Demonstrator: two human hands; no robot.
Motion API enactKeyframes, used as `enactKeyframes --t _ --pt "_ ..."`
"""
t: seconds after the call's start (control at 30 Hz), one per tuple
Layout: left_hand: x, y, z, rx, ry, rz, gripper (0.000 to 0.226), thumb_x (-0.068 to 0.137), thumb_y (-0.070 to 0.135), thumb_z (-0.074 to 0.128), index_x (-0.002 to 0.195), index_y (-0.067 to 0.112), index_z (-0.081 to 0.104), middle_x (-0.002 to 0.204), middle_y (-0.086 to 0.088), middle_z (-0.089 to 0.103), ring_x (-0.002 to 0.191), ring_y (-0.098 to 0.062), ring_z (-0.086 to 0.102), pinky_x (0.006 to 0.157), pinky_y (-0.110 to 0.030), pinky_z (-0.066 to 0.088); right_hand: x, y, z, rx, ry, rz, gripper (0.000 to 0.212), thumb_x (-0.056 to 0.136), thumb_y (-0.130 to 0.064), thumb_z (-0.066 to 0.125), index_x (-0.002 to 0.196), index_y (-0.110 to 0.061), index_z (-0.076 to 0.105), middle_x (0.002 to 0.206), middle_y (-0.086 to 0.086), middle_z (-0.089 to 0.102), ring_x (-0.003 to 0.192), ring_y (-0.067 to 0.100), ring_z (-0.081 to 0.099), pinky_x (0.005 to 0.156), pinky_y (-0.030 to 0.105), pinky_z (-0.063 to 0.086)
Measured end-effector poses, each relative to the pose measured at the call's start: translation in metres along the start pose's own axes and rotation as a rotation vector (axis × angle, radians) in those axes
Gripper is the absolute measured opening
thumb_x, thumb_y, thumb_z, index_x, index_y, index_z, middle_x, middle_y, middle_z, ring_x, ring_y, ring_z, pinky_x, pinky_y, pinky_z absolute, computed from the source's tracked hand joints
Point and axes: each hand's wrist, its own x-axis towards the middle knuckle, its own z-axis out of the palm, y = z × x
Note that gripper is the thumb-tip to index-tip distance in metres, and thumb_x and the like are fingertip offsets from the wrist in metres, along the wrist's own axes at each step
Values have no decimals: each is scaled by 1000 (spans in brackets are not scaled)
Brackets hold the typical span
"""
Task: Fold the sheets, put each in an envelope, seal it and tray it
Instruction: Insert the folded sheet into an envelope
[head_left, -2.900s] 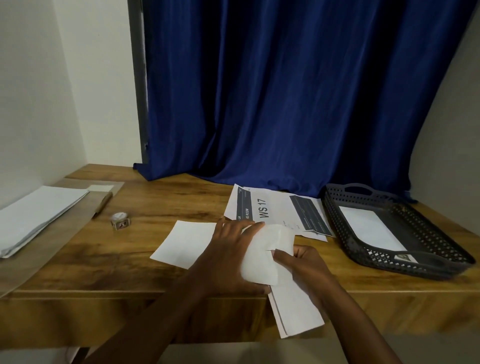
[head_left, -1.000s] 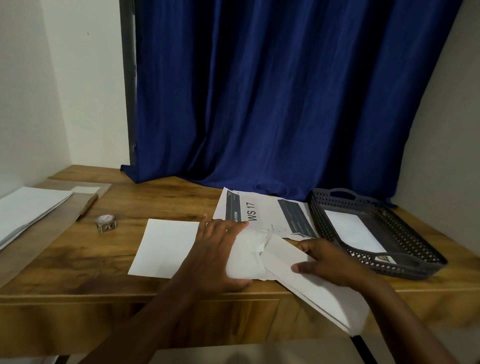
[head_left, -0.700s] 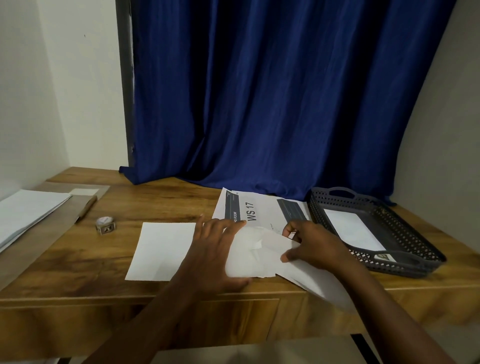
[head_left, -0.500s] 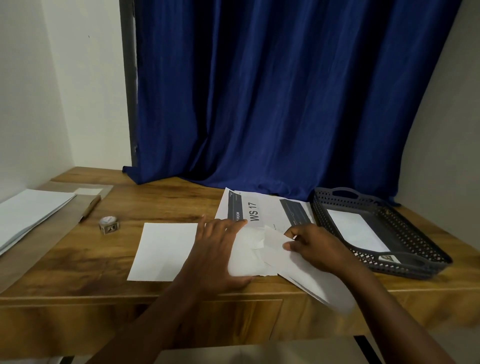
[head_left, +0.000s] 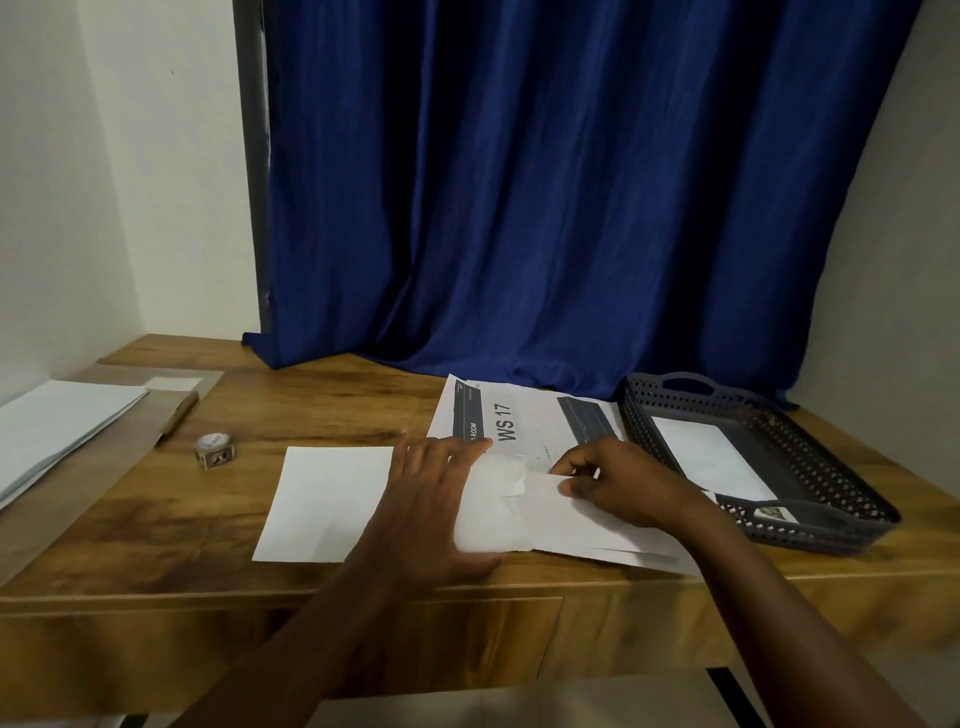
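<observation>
Left hand (head_left: 434, 499) lies flat, pinning the envelope (head_left: 491, 519); right hand (head_left: 618, 480) pinches the folded sheet (head_left: 587, 530) — best slid in squarely, mouth held open.

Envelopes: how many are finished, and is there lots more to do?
One white envelope already lies in the gray tray. Now the left hand presses flat on the paper, while the right hand pinches the envelope at the desk edge; whether that one is sealed I cannot tell. A blank sheet and a stack of sheets still wait.
</observation>
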Motion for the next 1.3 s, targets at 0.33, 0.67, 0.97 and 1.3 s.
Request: enactKeyframes --t 0.33,0.67,0.97,1.3 --pt "-1 0 0 18 -16 12 114 60 93 58 149 38 13 160 0 35 144 -26 36 123 -60 9 9 -27 46 -30 417 -80 35 78 -32 83 100 -32 56 102 -15 58 84 7 56 69 17 48" --pt "-1 0 -1 2 -10 -23 112 62 89 61 151 38 17 160 6 33 143 -20 35 124 -52 0 -18 5 44 29 666 49 54 85 -61 68 129 -30 60 134 -4 61 119 17 59 101 43 50" --pt "-1 -1 0 7 21 -33 113 61 89 62 152 35 22 158 4 36 141 -21 38 124 -54 4 -55 45 37 367 245 369 58 83 -67 59 61 -13 54 57 2 51 59 17 57 62 29 43" --pt "-2 3 -6 -19 6 -33 113 61 88 64 152 37 19 158 7 33 142 -17 34 121 -46 -2 -42 24 45 749 383 142 8 92 -18 70 89 -12 75 81 -3 78 76 9 73 67 25 57"
